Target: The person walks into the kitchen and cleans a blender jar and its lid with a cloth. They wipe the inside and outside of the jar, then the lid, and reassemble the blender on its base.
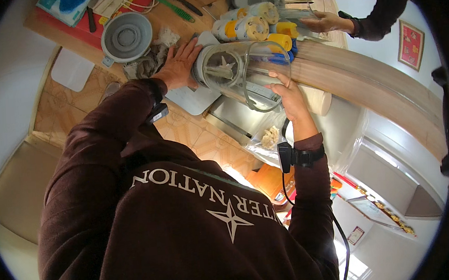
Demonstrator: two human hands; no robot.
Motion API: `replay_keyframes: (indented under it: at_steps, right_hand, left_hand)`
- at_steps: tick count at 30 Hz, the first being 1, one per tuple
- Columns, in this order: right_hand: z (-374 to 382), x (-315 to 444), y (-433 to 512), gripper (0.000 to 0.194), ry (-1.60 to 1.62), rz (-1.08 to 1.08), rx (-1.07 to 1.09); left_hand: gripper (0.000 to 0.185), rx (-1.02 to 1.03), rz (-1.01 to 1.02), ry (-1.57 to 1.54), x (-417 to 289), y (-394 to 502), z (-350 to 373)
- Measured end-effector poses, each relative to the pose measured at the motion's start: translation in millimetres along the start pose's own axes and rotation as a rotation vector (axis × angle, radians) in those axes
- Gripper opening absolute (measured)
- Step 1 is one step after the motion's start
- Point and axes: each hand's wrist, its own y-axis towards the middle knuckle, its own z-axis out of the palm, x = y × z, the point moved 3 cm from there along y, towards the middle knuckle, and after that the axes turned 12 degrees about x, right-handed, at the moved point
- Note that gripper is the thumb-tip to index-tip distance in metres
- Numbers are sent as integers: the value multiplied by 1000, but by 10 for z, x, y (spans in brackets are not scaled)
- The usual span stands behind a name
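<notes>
A large clear glass blender jar (243, 76) lies tilted on its side in the air, with a star-shaped metal blade (225, 66) in its grey base and its open rim towards the right. My left hand (180, 63) is spread over the base, fingers apart and thumb underneath. At the rim, my right hand (292, 98) holds the glass wall with its fingers, partly seen through the glass. Left of the jar, a grey round lidlike bowl with ridged rings (126, 36) sits on the wooden table, beside a crumpled grey cloth (143, 65).
Cans with white and yellow sides (240, 29) stand stacked behind the jar, against a mirror (382, 47) that reflects my arm. A green brush (178, 12), a black-handled tool (91, 19) and packets lie at the top left. A white board (194, 99) juts out below the jar.
</notes>
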Motion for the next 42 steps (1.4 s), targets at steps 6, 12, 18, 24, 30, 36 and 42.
replay_keyframes:
  at_steps: [6, 12, 18, 24, 30, 36, 42]
  right_hand:
    - [-39, 174, -429, 39, -182, -364, -492]
    - [651, 146, -921, 15, -137, -648, -663]
    - [1382, 237, -1032, 16, -302, -614, -474]
    - [1889, 377, -806, 22, 168, -558, -137]
    - [2559, 630, -258, 58, 1016, -427, 514]
    - [2261, 756, -346, 59, 1275, -784, 376]
    - [1799, 500, -909, 55, 1125, -857, 134]
  left_hand:
    - [67, -370, 210, 47, 518, -564, -773]
    - [50, -6, 56, 471, 1254, -951, -616]
    - [28, 47, -2, 414, 1343, -955, -804]
    - [37, 204, 69, -1325, 1099, -1316, -1684]
    - [52, 315, 418, -1658, 455, -1436, -1879]
    - [52, 454, 386, -1603, -158, -1328, -1615]
    - [30, 707, 463, -1537, -617, -1136, -1576]
